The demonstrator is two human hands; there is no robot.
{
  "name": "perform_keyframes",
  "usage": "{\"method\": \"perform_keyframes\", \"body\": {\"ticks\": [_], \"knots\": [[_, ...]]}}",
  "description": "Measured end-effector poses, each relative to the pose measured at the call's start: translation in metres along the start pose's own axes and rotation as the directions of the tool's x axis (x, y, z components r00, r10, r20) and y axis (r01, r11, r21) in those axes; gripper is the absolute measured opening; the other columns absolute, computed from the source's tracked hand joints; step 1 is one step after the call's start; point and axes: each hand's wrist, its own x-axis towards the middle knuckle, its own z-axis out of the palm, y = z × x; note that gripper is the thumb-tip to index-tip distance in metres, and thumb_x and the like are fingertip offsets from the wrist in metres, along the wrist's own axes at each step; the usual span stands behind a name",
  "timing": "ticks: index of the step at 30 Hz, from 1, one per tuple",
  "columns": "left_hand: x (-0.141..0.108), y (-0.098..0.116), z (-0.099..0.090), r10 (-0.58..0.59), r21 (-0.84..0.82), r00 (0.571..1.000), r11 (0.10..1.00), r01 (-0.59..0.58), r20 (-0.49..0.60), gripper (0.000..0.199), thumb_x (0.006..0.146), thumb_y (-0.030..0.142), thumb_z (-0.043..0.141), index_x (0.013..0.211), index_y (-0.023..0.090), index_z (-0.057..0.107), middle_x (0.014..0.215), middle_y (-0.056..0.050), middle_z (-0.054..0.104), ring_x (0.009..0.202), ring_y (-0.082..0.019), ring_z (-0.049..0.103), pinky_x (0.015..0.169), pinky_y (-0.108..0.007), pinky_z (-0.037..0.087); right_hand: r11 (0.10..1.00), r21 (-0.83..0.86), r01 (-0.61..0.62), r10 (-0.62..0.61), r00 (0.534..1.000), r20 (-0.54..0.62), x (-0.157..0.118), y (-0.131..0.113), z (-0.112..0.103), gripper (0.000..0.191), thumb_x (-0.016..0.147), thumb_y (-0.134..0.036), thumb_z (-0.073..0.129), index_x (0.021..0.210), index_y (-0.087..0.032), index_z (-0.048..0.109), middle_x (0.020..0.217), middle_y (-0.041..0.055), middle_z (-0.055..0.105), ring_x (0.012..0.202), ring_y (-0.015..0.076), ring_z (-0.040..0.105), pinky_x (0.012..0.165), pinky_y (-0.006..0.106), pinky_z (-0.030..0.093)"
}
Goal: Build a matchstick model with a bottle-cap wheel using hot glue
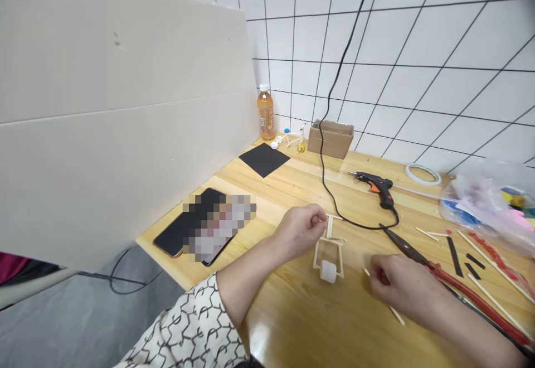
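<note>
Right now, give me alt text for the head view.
On a wooden table, the left hand holds the top of a small stick frame around a white block; the right hand rests over a loose stick beside red-handled pliers. A glue gun lies beyond.

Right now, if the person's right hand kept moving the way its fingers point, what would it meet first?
Probably the wooden stick frame on the tabletop, just left of the right hand, though depth is hard to judge from this view.
</note>
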Motion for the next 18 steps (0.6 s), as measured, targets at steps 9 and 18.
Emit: {"method": "perform_keyframes", "body": {"ticks": [9,18], "knots": [[-0.012,0.029,-0.011,0.425,-0.054,0.836,0.881,-0.470,-0.348,0.008,0.081,0.017,0.052,0.082,0.014,0.059,0.072,-0.004,0.061,0.064,-0.011,0.053,0.062,-0.024,0.046,0.436,0.897,0.067,-0.019,0.998,-0.066,-0.001,-0.011,-0.036,0.029,0.074,-0.047,0.057,0.072,-0.019,0.050,0.046,-0.0069,0.041,0.039,0.0063,0.032,0.041,0.021,0.025],[0.001,0.056,-0.022,0.253,-0.270,0.953,0.918,-0.291,-0.167,0.016,0.075,0.025,0.064,0.068,0.011,0.061,0.059,0.001,0.051,0.053,-0.007,0.041,0.051,-0.020,0.038,0.703,0.542,0.461,-0.059,0.797,-0.601,0.018,-0.061,-0.058,0.007,0.079,-0.023,0.052,0.073,-0.022,0.050,0.058,-0.0033,0.053,0.051,0.0105,0.049,0.047,0.022,0.039]]}}
